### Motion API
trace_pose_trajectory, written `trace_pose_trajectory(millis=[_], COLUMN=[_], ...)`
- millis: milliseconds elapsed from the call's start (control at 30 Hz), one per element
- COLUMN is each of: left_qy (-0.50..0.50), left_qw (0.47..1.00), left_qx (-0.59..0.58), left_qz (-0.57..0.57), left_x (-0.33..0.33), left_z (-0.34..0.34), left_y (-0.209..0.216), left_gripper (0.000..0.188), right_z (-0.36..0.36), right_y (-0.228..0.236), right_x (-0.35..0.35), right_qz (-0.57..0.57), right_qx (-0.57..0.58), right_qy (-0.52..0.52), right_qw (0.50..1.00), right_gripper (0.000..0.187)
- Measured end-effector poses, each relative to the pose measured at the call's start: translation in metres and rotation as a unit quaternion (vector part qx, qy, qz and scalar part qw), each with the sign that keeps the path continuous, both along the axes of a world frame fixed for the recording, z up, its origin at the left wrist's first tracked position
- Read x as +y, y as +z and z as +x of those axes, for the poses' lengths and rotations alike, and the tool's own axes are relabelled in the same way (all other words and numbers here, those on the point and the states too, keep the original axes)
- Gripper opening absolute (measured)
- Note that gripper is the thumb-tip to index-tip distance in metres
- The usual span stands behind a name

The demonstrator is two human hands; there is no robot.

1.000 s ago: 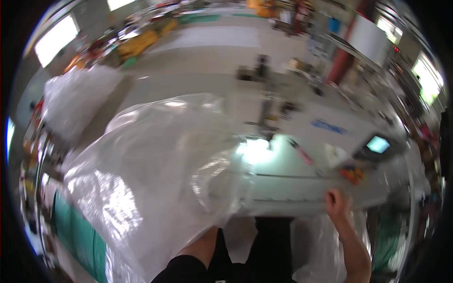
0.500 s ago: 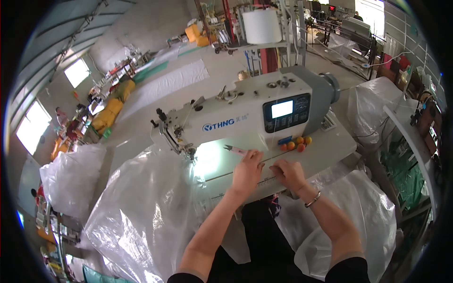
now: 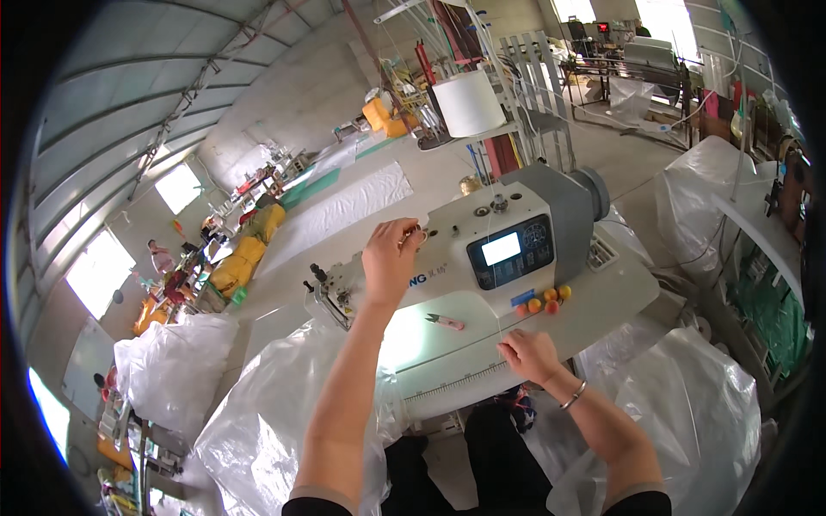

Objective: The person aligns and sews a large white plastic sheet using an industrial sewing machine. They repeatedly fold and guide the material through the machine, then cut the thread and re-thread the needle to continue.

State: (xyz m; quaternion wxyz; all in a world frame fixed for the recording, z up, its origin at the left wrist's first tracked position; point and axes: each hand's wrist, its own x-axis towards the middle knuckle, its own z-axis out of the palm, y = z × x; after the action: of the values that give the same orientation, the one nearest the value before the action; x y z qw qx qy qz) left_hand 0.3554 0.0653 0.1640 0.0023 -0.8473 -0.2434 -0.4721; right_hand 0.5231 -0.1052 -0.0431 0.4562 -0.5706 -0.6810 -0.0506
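Note:
A white and grey sewing machine (image 3: 533, 211) with a lit control panel stands in front of me. My left hand (image 3: 391, 258) is raised at the top of the machine's arm, its fingers pinched together; what they hold is too small to make out. Lower down, my right hand (image 3: 529, 354) is closed over the front of the sewing table, with a thin thread (image 3: 498, 325) running up from its fingertips past the panel. Thread snips (image 3: 445, 322) with a pinkish handle lie on the machine bed between the hands. Part of the needle end is hidden behind my left forearm.
Small orange and yellow fruits (image 3: 551, 300) sit by a blue piece (image 3: 522, 297) at the machine's base. A large white thread cone (image 3: 469, 103) stands behind. Clear plastic sheeting (image 3: 267, 421) hangs at the left, with more plastic (image 3: 680, 404) at the right.
My left hand has risen from beside the snips to the top of the machine arm. The snips now lie apart from it. My right hand stays low, and the view has tilted.

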Motion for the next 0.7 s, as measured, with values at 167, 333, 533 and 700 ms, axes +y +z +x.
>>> trace_pose_trajectory(millis=[167, 333, 533, 700], left_qy=[0.007, -0.012, -0.022, 0.027], left_qw=[0.999, 1.0, 0.996, 0.996], left_qx=[0.006, 0.008, 0.021, 0.009], left_qz=[-0.033, 0.017, 0.089, 0.09], left_x=[0.022, 0.019, 0.013, 0.007], left_z=[0.009, 0.012, 0.01, 0.017], left_y=[-0.002, -0.007, -0.011, -0.016], left_gripper=[0.015, 0.017, 0.017, 0.017], right_z=[0.005, 0.006, 0.002, 0.003], right_y=[0.002, 0.002, 0.002, 0.001], right_x=[-0.003, -0.003, 0.0, -0.001], right_qz=[0.021, 0.016, 0.011, 0.019], right_qx=[-0.021, -0.013, -0.017, -0.023], right_qy=[-0.017, -0.009, -0.019, -0.027], right_qw=[0.999, 1.0, 1.0, 0.999], right_gripper=[0.015, 0.015, 0.013, 0.017])
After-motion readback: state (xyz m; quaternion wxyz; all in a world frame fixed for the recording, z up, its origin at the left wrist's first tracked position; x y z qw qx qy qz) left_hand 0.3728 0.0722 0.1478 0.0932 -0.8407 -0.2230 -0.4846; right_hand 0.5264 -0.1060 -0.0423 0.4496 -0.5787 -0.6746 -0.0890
